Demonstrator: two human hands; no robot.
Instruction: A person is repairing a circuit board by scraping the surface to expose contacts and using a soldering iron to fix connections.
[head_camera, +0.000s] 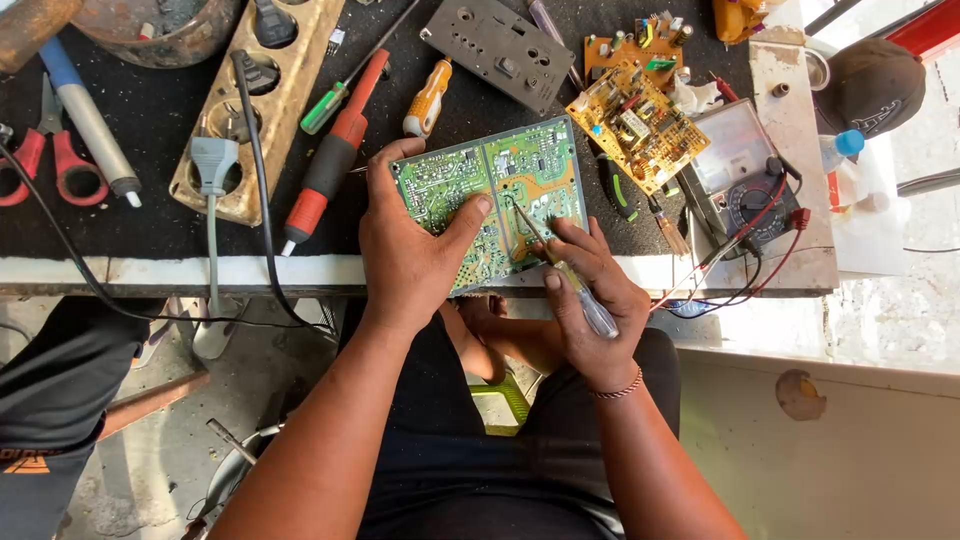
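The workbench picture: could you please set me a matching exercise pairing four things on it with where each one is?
Things:
1. green circuit board
2. clear-handled screwdriver
3. scissors with red handles
4. meter with a dial

Places:
A. far left of the bench
B. in the right hand, tip on the board
C. held by the left hand at the bench's front edge
D. right of the yellow circuit board

Pairs: 1-C, 2-B, 3-A, 4-D
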